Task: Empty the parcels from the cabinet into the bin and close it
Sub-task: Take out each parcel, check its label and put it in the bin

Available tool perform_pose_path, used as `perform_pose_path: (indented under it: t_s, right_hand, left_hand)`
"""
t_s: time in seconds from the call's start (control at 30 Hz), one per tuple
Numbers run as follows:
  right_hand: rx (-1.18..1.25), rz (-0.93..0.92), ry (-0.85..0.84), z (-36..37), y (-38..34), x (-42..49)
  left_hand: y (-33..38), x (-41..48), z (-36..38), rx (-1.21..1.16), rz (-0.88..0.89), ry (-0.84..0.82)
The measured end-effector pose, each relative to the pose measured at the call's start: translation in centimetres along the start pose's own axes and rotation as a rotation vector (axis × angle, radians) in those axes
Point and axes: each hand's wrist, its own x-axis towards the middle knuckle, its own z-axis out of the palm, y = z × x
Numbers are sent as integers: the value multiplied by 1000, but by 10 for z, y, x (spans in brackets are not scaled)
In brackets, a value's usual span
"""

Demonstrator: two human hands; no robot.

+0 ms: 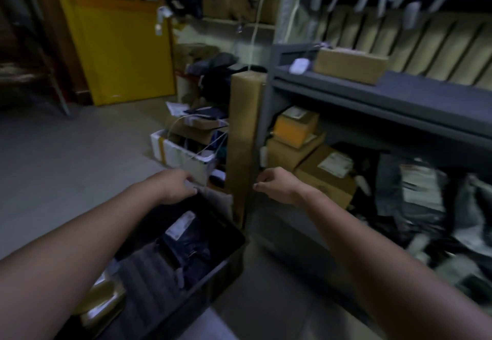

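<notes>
Bin (226, 270): black open crate, lower centre-left of the frame; long axis runs from the lower left corner up toward the centre.
Contents: dark bagged parcel (194, 249) with a white label, lying along the bin's length, label end pointing to the far rim.
Left hand (177, 185): at the bin's far corner, fingers curled downward over the rim (whether they actually grip it cannot be told, blur).
Right hand (275, 185): centre frame, loosely curled, nothing in it; well above and right of the bin.
Tall cardboard box (243, 137): upright on the floor, long axis vertical; stands between the two hands, just beside the right thumb, and between the bin and the cabinet.
Cabinet (372, 92): grey shelving, right half of the frame.
Lower shelf: stacked brown cartons (295, 150), tilted; grey poly bags (415, 193) heaped at right.
Upper shelf: one brown carton (348, 65), lying flat.
Surroundings: white foam box (173, 150) behind the bin; yellow panel (119, 46), upper left.
</notes>
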Motion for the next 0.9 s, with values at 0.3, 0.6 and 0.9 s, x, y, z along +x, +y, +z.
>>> perform_pose_path:
  t_s: [0.3, 0.6, 0.9]
  right_hand:
    - [53, 191, 208, -98, 109, -80]
    - [44, 385, 378, -169, 194, -172]
    - [153, 496, 748, -211, 257, -250]
  left_hand:
    - [160, 17, 4, 56, 207, 7]
    - [294, 19, 29, 91, 350, -12]
    - [448, -9, 58, 148, 639, -63]
